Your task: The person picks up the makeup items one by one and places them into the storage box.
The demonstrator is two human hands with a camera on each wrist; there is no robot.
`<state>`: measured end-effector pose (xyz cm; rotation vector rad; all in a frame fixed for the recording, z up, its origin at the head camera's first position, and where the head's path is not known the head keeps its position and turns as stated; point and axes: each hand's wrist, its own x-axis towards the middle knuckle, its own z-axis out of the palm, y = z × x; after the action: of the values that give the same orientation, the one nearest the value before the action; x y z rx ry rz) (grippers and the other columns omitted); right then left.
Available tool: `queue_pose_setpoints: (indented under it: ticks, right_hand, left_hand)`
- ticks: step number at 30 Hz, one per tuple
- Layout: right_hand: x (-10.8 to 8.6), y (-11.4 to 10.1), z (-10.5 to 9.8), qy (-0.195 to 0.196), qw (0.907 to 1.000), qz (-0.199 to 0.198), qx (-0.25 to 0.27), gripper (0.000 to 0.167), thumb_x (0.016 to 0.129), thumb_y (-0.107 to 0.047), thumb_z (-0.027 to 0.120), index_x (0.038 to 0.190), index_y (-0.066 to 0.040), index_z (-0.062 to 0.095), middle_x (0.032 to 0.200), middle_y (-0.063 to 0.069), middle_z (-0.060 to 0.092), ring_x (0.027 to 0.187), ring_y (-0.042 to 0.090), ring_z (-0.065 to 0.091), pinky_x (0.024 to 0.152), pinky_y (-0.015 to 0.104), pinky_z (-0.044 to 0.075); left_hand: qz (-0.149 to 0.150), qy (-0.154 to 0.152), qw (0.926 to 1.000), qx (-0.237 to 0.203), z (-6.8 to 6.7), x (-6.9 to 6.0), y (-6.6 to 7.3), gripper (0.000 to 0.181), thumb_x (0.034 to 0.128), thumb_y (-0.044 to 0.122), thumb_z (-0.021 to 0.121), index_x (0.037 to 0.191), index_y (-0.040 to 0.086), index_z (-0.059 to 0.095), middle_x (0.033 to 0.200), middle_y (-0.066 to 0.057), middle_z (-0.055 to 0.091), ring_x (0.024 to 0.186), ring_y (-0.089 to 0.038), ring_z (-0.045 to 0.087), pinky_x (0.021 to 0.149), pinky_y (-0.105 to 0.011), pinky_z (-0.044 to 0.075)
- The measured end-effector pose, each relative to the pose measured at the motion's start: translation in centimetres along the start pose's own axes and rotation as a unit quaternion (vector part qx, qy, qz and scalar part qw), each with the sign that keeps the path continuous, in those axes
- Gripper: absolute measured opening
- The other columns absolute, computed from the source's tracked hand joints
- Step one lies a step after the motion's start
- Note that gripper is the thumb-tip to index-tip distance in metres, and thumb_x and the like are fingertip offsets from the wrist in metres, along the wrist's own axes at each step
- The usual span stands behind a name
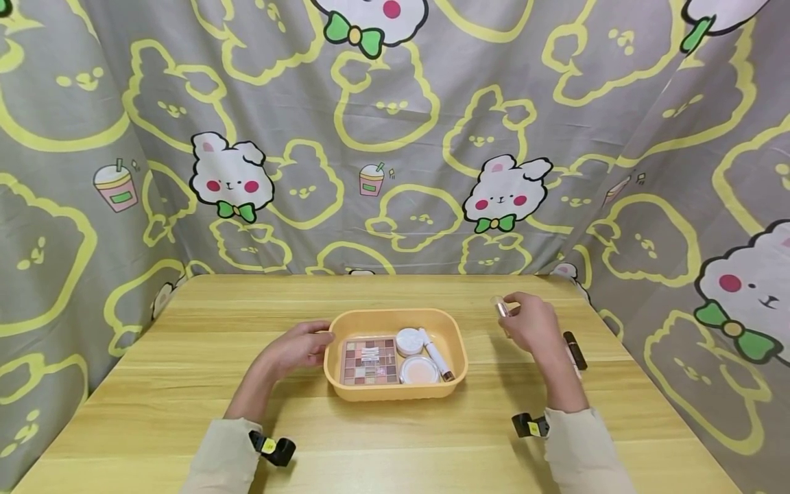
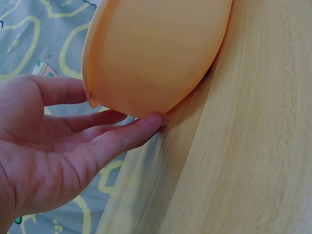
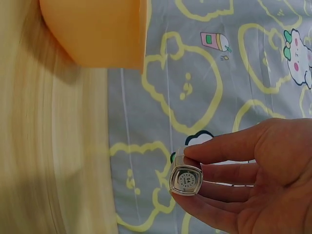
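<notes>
On the table sits a yellow-orange plastic tray (image 1: 395, 392). Inside it lie an eyeshadow palette (image 1: 370, 361), a round white container (image 1: 410, 341), a round compact (image 1: 420, 371) and a white tube with a brown end (image 1: 437, 355). My left hand (image 1: 304, 346) holds the tray's left end, its fingers against the rim and outer wall in the left wrist view. Right of the tray and above the table, my right hand (image 1: 532, 321) pinches a lipstick tube (image 3: 186, 179). Its shiny square end, marked 04, faces the right wrist camera.
A black tube (image 1: 575, 350) lies on the table to the right of my right forearm, with a paler slim item (image 1: 574, 362) partly hidden beside it. A patterned grey curtain (image 1: 395, 158) stands behind the wooden table (image 1: 395, 453) and along its sides.
</notes>
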<state>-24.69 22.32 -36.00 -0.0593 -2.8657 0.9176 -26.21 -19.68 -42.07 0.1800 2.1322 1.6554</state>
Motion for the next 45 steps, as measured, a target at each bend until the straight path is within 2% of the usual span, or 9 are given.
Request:
queue_pose_setpoints:
  ticks: [6, 13, 19, 27, 35, 42, 45]
  right_hand:
    - [0.0, -0.7, 0.6, -0.003, 0.9997, -0.007, 0.024, 0.047, 0.089, -0.007, 0.068, 0.133, 0.006, 0.059, 0.101, 0.025, 0.074, 0.069, 0.019, 0.072, 0.058, 0.029, 0.055]
    - [0.2, -1.6, 1.6, 0.015, 0.9974, -0.046, 0.053, 0.042, 0.087, -0.007, 0.07, 0.127, 0.005, 0.064, 0.099, 0.023, 0.075, 0.07, 0.023, 0.075, 0.06, 0.03, 0.057]
    - [-0.2, -2.3, 2.2, 0.004, 0.997, -0.04, 0.066, 0.041, 0.089, -0.007, 0.07, 0.129, 0.005, 0.063, 0.1, 0.023, 0.075, 0.07, 0.023, 0.075, 0.059, 0.031, 0.059]
    - [-0.5, -3.1, 3.0, 0.026, 0.9957, -0.054, 0.071, 0.039, 0.088, -0.008, 0.071, 0.125, 0.002, 0.066, 0.099, 0.02, 0.076, 0.068, 0.019, 0.074, 0.059, 0.028, 0.058]
    - [-0.8, -4.1, 4.2, 0.029, 0.9949, -0.067, 0.071, 0.035, 0.086, -0.005, 0.072, 0.121, 0.003, 0.068, 0.097, 0.02, 0.076, 0.073, 0.021, 0.074, 0.061, 0.03, 0.06]
    - [-1.0, -5.0, 5.5, 0.007, 0.9931, -0.075, 0.09, 0.036, 0.086, -0.002, 0.074, 0.121, 0.004, 0.067, 0.099, 0.021, 0.075, 0.071, 0.02, 0.073, 0.059, 0.028, 0.06]
    - [-1.1, -5.3, 5.9, 0.012, 0.9936, -0.079, 0.079, 0.035, 0.085, -0.002, 0.076, 0.118, 0.003, 0.069, 0.098, 0.019, 0.076, 0.075, 0.021, 0.074, 0.059, 0.028, 0.06]
  left_hand:
    - [0.001, 0.0, 1.0, 0.004, 0.0, 0.0, 0.0, 0.051, 0.1059, 0.018, 0.045, 0.15, -0.007, 0.039, 0.131, -0.023, 0.059, 0.114, -0.022, 0.061, 0.098, -0.039, 0.056]
    - [0.001, 0.002, 1.0, -0.001, 0.1, 0.0, 0.0, 0.051, 0.1059, 0.017, 0.045, 0.15, -0.008, 0.038, 0.138, -0.026, 0.057, 0.122, -0.028, 0.061, 0.099, -0.04, 0.056]
    - [0.0, 0.001, 1.0, 0.0, 0.0, 0.1, -0.1, 0.051, 0.1061, 0.018, 0.045, 0.15, -0.007, 0.038, 0.14, -0.026, 0.056, 0.124, -0.03, 0.06, 0.1, -0.041, 0.056]
    - [-0.002, -0.002, 1.0, -0.001, 0.0, 0.3, -0.1, 0.052, 0.1061, 0.018, 0.045, 0.151, -0.007, 0.037, 0.141, -0.027, 0.055, 0.126, -0.031, 0.059, 0.101, -0.042, 0.055]
    - [-0.004, 0.001, 1.0, 0.001, 0.0, 0.2, 0.0, 0.051, 0.1062, 0.017, 0.044, 0.151, -0.007, 0.038, 0.13, -0.023, 0.059, 0.113, -0.023, 0.061, 0.098, -0.04, 0.056]
    - [-0.004, 0.002, 1.0, 0.001, 0.1, 0.0, 0.1, 0.052, 0.106, 0.018, 0.044, 0.151, -0.007, 0.036, 0.138, -0.026, 0.056, 0.122, -0.029, 0.06, 0.1, -0.041, 0.055]
    - [-0.004, 0.003, 1.0, 0.0, 0.1, -0.1, 0.2, 0.052, 0.1061, 0.018, 0.044, 0.151, -0.006, 0.037, 0.139, -0.026, 0.055, 0.123, -0.029, 0.06, 0.101, -0.042, 0.055]
